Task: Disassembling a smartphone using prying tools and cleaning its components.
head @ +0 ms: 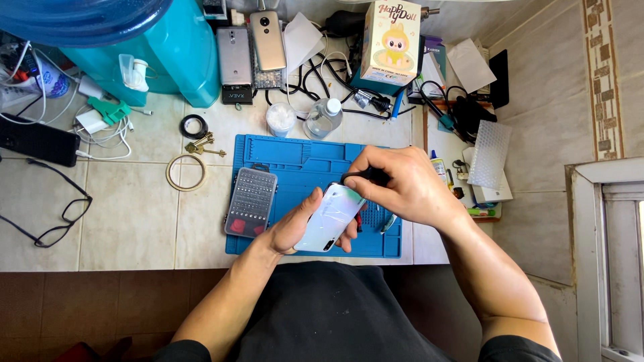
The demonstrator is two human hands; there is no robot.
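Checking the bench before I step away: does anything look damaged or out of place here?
Nothing looks spilled or broken. The left hand holds the white phone tilted above the blue mat, while the right hand presses a black tool at its top edge. Cables lie tangled behind.

Both bare forearms reach forward and meet over the blue mat (305, 161). The left hand (300, 224) is cupped palm up (thumb stretched along the top), fingers curled underneath. The right hand (396, 181) arches above it, wrist bent, fingertips pinched together, pointing left.
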